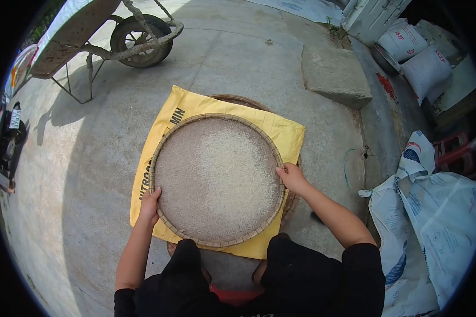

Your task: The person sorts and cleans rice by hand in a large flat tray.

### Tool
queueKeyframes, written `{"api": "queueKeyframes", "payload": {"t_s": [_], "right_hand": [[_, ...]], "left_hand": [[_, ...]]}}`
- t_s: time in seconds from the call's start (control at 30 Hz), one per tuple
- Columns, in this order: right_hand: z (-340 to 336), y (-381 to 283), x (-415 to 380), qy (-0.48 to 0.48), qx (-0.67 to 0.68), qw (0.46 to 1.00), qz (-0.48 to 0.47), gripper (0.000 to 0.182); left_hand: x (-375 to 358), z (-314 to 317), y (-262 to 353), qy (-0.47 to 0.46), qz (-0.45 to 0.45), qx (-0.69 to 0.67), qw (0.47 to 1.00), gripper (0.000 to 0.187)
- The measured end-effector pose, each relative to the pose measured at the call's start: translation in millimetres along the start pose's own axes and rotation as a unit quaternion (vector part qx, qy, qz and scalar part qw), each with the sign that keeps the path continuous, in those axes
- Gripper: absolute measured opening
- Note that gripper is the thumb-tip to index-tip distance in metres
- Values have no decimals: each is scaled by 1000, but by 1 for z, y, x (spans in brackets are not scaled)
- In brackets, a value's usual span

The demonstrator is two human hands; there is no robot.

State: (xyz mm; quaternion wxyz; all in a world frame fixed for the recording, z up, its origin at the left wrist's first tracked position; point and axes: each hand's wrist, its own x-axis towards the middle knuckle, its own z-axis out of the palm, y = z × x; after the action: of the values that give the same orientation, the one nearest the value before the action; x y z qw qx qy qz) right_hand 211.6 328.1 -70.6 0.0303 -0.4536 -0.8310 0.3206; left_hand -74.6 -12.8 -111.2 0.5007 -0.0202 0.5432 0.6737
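Observation:
A round woven winnowing basket [182,158] with a bound bamboo rim is held level in front of me. Pale rice grains [235,164] are spread over its middle and right side. My left hand [149,205] grips the rim at the lower left, thumb on top. On the right side my right hand [293,178] is closed round the rim, thumb also on top. Beneath the basket lies a yellow sack [285,132] with black lettering. Part of another round woven tray [238,99] shows from under the sack; the rest is hidden.
A wheelbarrow [143,45] stands at the upper left on the concrete floor [222,58]. A concrete block [336,74] lies at the upper right. Filled white sacks [426,68] are piled beyond it. Large white plastic sacks [439,222] lie at the right, near a red stool [452,145].

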Motion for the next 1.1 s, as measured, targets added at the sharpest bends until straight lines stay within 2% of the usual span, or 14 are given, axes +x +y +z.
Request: {"api": "queueKeyframes", "payload": {"t_s": [0.1, 0.13, 0.2, 0.33, 0.4, 0.47, 0.53, 0.6, 0.67, 0.73, 0.87, 0.9, 1.0, 1.1], "right_hand": [[-11, 23, 29, -25, 11, 995, 96, 39], [-8, 19, 29, -24, 14, 995, 94, 39], [1, 2, 16, 41, -16, 998, 52, 39], [3, 15, 24, -63, 15, 997, 32, 38], [-6, 15, 33, -49, 43, 994, 82, 39], [-3, 8, 25, 62, -23, 994, 86, 40], [-3, -3, 14, 34, -36, 997, 54, 40], [-8, -5, 12, -70, -11, 997, -2, 38], [-18, -5, 24, -65, 15, 996, 55, 38], [-13, 1, 31, 46, -27, 995, 83, 39], [15, -2, 17, 22, -28, 999, -25, 36], [1, -12, 17, -36, -16, 999, 31, 37], [-3, 4, 27, 37, 38, 999, -3, 38], [-13, -3, 30, 8, 27, 999, 20, 37]], "left_hand": [[-14, 39, -22, 6, 21, 17, 1000, 39], [-21, 52, -24, 5, 30, 27, 999, 40], [8, 5, -31, 24, 5, -7, 1000, 38], [-10, 18, -12, 5, -1, 12, 1000, 36], [-14, 40, -35, -17, 89, 33, 995, 36], [-10, 30, -26, -22, 87, 34, 995, 38], [0, -1, -1, -15, -2, -14, 1000, 42], [-12, 10, 1, -25, -34, -9, 999, 42], [-21, 40, -26, 12, 17, 45, 999, 39], [-14, 32, -32, -8, 20, 27, 999, 39], [-14, 5, -10, -2, -2, -68, 998, 47], [-20, 8, -12, -7, -6, -80, 997, 46], [-32, 15, -12, -20, -44, -97, 994, 48], [-30, 13, -23, -62, -43, -112, 991, 65]]}}
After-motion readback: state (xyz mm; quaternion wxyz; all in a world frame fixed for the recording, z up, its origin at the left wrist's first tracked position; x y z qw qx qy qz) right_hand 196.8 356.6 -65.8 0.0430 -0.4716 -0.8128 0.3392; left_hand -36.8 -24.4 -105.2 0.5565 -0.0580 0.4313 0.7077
